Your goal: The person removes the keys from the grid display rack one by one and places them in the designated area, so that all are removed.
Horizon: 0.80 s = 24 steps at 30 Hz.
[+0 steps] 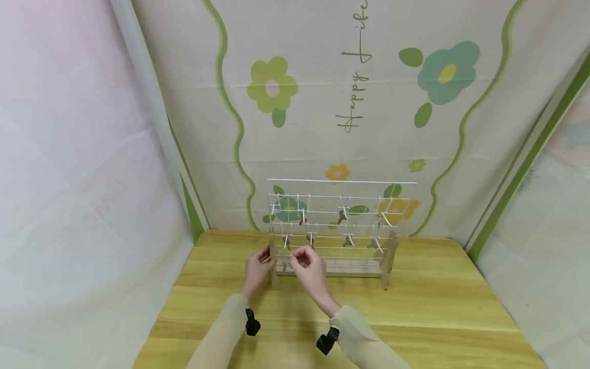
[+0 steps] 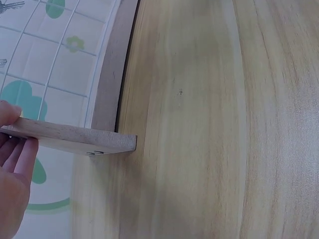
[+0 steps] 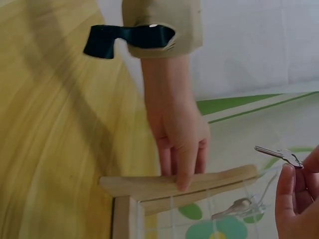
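A white wire grid rack [image 1: 342, 180] with wooden side posts stands upright on the table. My left hand [image 1: 256, 270] grips its left wooden post [image 2: 75, 135], thumb on one face and fingers on the other. My right hand [image 1: 311, 269] is in front of the rack's lower left part. Between its thumb and fingertips it pinches a small metal key [image 3: 283, 154], whose blade points away from the fingers in the right wrist view. Another key [image 3: 237, 206] hangs from the grid close by, beside the post. Several more keys hang from white hooks across two rows, among them one key [image 1: 342, 216].
The rack stands on a wood-grain table [image 1: 433, 307]. Behind it hangs a pale cloth [image 1: 313, 143] with printed flowers, and further cloths close off the left and right sides. The right wooden post [image 1: 389, 261] stands at the rack's far end.
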Tool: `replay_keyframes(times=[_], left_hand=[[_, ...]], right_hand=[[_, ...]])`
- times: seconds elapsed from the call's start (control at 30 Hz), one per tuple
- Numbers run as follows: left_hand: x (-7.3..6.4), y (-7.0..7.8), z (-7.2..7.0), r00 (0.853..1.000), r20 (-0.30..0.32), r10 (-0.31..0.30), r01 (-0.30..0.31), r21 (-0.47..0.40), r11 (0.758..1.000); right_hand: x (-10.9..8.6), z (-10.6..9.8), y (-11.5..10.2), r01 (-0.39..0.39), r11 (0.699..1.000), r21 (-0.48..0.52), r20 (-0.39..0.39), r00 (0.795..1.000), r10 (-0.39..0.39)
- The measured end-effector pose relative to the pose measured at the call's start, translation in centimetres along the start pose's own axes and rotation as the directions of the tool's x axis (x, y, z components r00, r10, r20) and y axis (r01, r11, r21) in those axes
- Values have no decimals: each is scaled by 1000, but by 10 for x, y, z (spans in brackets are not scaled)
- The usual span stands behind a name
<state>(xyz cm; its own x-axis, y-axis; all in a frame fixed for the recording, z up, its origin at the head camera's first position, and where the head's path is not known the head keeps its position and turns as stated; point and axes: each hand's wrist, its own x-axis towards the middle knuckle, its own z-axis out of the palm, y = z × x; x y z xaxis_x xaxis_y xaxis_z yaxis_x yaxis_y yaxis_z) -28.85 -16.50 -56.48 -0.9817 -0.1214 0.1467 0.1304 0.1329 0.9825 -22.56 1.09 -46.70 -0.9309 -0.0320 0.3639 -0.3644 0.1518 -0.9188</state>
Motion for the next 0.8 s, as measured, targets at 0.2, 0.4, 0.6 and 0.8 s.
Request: replay_keyframes(times=[0.2,0.4,0.6,0.8], left_hand=[[1,-1,-1,1000,11,3,-3,12,1000],[1,-1,-1,1000,14,8,-9,44,999],[1,-2,0,1000,17,9,-10,55,998],[2,-2,0,1000,10,3,-3,63,998]], right_hand=[[-4,-8,32,-71,997,-20,49,996,72],[-12,-11,53,-104,989,-102,107,988,115],[-17,-9,80,-115,974,-193,164,975,148],[-21,-9,97,-101,957,-271,225,960,165]])
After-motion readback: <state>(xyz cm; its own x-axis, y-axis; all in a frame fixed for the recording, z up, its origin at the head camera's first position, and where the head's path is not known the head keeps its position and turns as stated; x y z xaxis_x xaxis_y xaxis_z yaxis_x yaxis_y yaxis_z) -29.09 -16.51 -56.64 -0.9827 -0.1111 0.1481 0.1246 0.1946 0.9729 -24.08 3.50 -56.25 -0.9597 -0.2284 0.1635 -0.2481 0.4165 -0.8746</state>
